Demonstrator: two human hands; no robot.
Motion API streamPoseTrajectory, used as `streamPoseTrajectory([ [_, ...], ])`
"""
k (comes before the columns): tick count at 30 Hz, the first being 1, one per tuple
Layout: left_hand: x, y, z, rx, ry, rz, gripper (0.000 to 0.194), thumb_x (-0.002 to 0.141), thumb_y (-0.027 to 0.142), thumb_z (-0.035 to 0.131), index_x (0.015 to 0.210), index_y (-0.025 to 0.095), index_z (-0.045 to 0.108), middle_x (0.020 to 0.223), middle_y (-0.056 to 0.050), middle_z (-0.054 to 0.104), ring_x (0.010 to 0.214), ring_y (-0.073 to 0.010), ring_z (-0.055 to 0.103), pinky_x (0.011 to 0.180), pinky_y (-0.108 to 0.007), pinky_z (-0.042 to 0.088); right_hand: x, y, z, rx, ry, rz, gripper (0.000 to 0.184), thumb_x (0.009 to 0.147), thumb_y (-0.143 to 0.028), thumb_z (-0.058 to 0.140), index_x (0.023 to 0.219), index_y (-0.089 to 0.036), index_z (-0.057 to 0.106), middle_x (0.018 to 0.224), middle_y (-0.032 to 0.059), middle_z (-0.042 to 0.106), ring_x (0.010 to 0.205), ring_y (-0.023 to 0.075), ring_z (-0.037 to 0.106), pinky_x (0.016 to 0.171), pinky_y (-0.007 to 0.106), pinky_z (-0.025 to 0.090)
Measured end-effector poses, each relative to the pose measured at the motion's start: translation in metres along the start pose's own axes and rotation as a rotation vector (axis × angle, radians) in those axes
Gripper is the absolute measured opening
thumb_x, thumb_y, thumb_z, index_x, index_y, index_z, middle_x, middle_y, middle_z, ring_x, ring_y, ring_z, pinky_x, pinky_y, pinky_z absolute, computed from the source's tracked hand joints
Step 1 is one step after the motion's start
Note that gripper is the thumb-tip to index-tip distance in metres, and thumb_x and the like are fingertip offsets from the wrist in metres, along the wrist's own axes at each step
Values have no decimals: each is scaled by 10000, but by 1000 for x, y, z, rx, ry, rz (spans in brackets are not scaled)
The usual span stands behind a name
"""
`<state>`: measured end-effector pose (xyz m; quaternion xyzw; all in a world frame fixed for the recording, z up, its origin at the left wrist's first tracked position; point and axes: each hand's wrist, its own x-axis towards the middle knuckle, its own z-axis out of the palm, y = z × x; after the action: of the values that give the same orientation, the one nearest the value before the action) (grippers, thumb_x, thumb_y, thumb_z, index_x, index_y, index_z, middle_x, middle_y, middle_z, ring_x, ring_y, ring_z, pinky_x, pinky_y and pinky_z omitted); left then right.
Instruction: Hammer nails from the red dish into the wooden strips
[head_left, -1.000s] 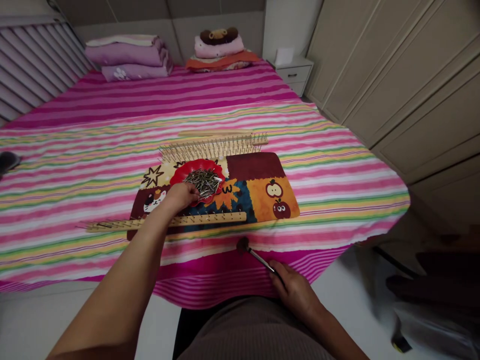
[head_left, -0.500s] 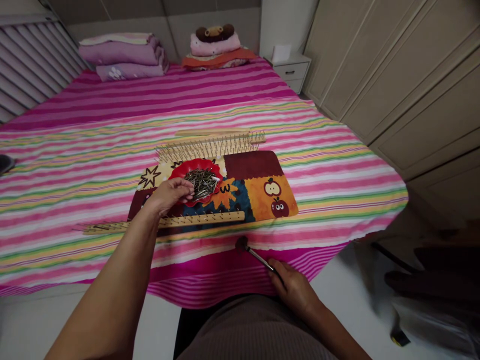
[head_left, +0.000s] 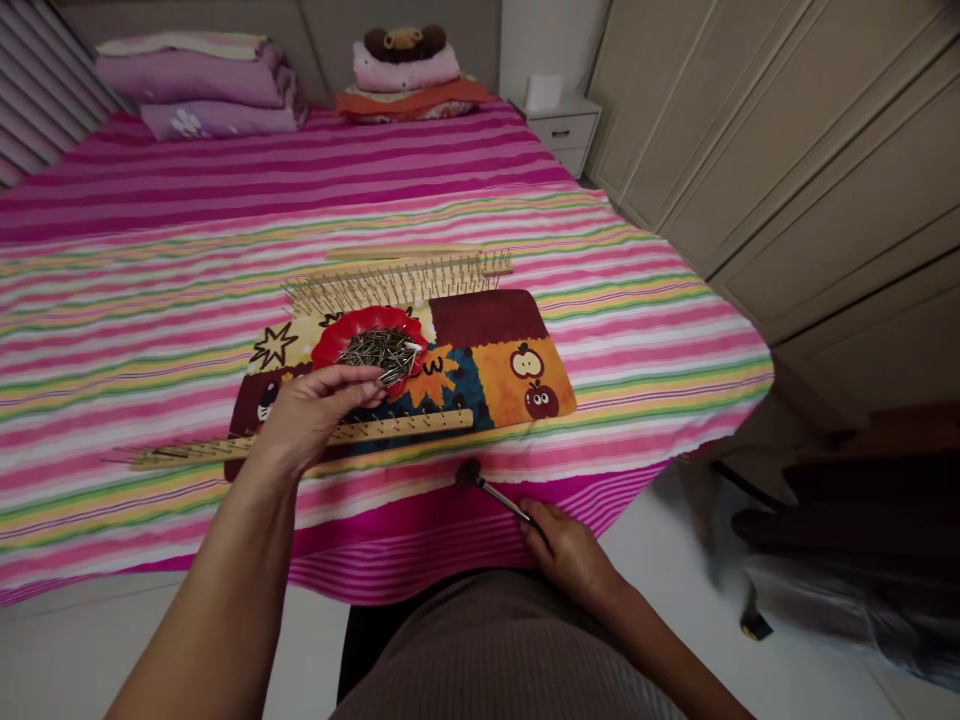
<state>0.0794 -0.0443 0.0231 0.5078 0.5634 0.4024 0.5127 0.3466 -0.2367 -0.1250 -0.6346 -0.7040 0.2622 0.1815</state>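
My left hand [head_left: 311, 415] hovers over the near end of a long wooden strip with holes [head_left: 390, 428], fingers pinched together near a red dish [head_left: 330, 337] heaped with small metal nails [head_left: 377, 349]. What the fingertips hold is too small to make out. My right hand [head_left: 564, 548] rests at the bed's near edge, closed on the handle of a small hammer [head_left: 487, 489] whose head lies on the striped sheet. A second wooden strip bristling with upright nails [head_left: 397, 283] lies behind the dish. All sit on a patchwork mat [head_left: 487, 360].
A bed with a pink striped sheet [head_left: 225, 220] fills the view. Folded purple blankets [head_left: 195, 85] and a stack with a plush toy [head_left: 405, 65] lie at the head. A white nightstand [head_left: 559, 125] and beige wardrobe doors [head_left: 787, 150] stand to the right.
My left hand has drawn back from the nail dish toward me, fingers now pinched above the near strip. The right hand and hammer stay put; the view has shifted a little.
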Motion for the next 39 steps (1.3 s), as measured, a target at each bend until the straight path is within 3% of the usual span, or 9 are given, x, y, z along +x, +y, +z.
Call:
streamPoseTrajectory([
  [8, -36, -22, 29, 48, 56, 112, 299, 584, 429, 764, 787, 216, 706, 827, -15, 679, 706, -148, 628, 718, -321, 553, 0, -2, -2, 4, -11, -2, 370, 934, -253, 419, 1269, -192, 564, 1128, 96, 679, 999, 211, 656, 884, 337, 524],
  [14, -41, -43, 56, -88, 120, 8, 406, 578, 469, 745, 850, 179, 666, 774, -17, 687, 736, -171, 665, 757, -360, 568, 0, -4, -3, -18, -50, 25, 369, 943, -261, 405, 1252, -145, 569, 1115, 129, 675, 995, 228, 656, 875, 345, 523],
  [19, -39, -63, 73, -82, 195, -23, 314, 627, 409, 712, 815, 168, 640, 727, -14, 689, 729, -158, 669, 753, -328, 557, 1, -7, -6, -5, -50, 14, 347, 945, -257, 412, 1243, -169, 566, 1092, 109, 679, 981, 207, 652, 858, 316, 515],
  [24, -39, -78, 81, 186, 308, 76, 272, 737, 428, 608, 881, 201, 656, 826, -16, 713, 809, -158, 669, 809, -299, 525, 1, -8, -7, 2, -58, 16, 348, 943, -252, 414, 1250, -178, 559, 1089, 92, 680, 980, 198, 645, 858, 304, 506],
  [29, -40, -84, 87, 346, 349, 130, 240, 780, 436, 578, 879, 234, 662, 912, -8, 708, 892, -167, 650, 854, -298, 494, 0, -9, -6, -7, -50, 27, 348, 947, -265, 412, 1247, -179, 566, 1078, 89, 682, 974, 200, 646, 849, 306, 510],
  [39, -36, -94, 95, 402, 342, 121, 245, 813, 432, 545, 901, 235, 659, 963, -14, 708, 906, -173, 642, 844, -296, 470, 0, -10, -6, -31, -48, 29, 343, 932, -240, 430, 1239, -171, 566, 1107, 104, 675, 976, 212, 649, 869, 322, 511],
])
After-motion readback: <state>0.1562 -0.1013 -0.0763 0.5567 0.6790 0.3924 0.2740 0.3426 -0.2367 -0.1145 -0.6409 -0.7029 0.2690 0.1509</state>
